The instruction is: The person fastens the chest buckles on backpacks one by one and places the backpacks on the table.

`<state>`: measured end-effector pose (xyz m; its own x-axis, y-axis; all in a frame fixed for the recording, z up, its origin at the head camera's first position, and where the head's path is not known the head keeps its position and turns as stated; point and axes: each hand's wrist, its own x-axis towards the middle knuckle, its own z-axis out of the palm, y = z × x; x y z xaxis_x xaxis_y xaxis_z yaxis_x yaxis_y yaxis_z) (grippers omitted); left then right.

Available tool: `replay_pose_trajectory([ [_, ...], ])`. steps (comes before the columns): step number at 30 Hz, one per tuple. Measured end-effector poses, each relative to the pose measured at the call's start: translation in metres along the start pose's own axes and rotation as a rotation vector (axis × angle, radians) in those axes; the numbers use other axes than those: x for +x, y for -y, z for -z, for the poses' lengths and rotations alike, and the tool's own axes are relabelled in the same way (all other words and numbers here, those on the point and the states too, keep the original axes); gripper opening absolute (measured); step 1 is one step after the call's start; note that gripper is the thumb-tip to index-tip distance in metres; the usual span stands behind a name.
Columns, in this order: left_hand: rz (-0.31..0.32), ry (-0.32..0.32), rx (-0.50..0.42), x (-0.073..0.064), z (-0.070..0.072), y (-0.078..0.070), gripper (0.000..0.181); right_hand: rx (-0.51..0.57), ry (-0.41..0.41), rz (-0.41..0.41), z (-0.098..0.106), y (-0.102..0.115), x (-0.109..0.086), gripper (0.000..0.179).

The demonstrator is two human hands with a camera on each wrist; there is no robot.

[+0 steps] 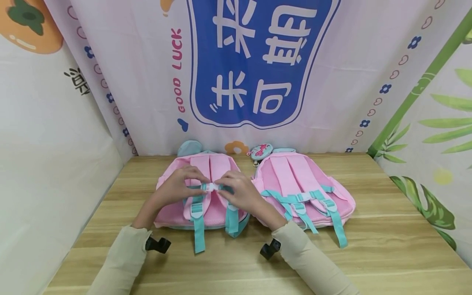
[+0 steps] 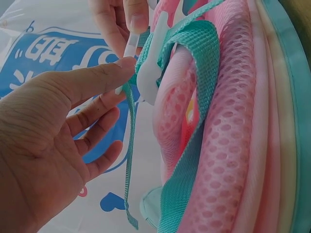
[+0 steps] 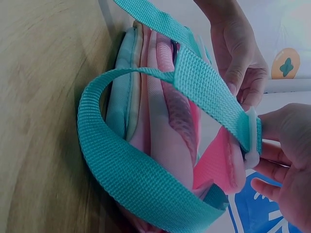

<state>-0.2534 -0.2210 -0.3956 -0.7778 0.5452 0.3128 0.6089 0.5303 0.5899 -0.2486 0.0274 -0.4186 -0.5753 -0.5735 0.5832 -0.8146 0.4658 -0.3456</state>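
A pink backpack (image 1: 215, 217) with turquoise straps lies back-panel up at the left of the table. Over its shoulder straps, both hands meet at a white plastic buckle (image 1: 212, 187) on the turquoise chest strap. Thumb and index finger of my left hand (image 1: 181, 185) pinch the buckle's left end; the other fingers are spread loosely, as the left wrist view shows. My right hand (image 1: 240, 191) pinches its right end. A white strap adjuster (image 2: 149, 77) sits close by my left fingertips. In the right wrist view, a turquoise webbing strap (image 3: 141, 165) loops out beside the bag.
A second pink backpack (image 1: 313, 180) lies to the right, its white chest buckle (image 1: 304, 197) joined across the straps. A small round patterned pouch (image 1: 262, 151) hangs at its top. The wooden table (image 1: 221, 270) meets a printed cloth backdrop (image 1: 155, 102) behind the bags.
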Motion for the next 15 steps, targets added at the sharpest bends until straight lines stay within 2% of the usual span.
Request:
replay_pose_trajectory([
  [15,0.001,-0.005,-0.026,-0.0001,0.0,-0.002,0.03,0.003,-0.005,-0.006,0.001,0.0034,0.0001,0.022],
])
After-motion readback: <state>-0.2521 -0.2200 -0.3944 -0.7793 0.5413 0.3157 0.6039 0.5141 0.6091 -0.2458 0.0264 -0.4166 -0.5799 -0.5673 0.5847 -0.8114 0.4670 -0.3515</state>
